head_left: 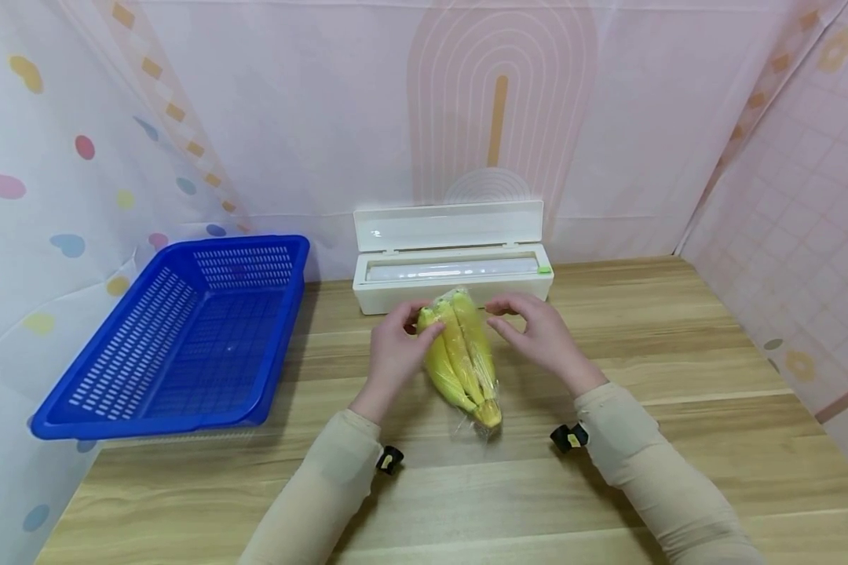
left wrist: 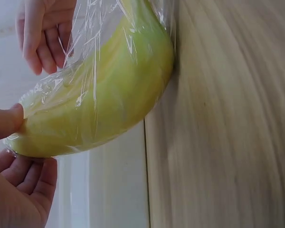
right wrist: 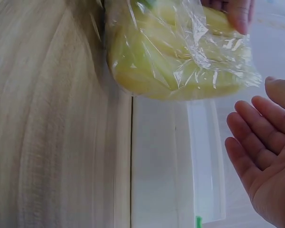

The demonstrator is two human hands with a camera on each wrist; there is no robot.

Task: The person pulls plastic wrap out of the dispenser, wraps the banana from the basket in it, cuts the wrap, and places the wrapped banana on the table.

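A bunch of yellow bananas (head_left: pixel 459 353) wrapped in clear cling film lies on the table, its stem end towards me and its tips raised at the far end. My left hand (head_left: pixel 399 345) pinches the far tip of the leftmost banana between thumb and fingers, as the left wrist view shows on the wrapped banana (left wrist: pixel 99 99). To the right of the bunch, my right hand (head_left: pixel 533 333) is apart from it with loosely bent fingers and nothing in them. Loose film (right wrist: pixel 247 71) sticks out past the banana tips near the right hand's thumb in the right wrist view.
Just behind the bananas stands a white cling film box (head_left: pixel 452 286), lid raised, with a roll inside and a green slider (head_left: pixel 543 270) at its right end. A blue plastic basket (head_left: pixel 275 369) sits on the left. Printed cloth (head_left: pixel 311 118) hangs behind the wooden table (head_left: pixel 678 471).
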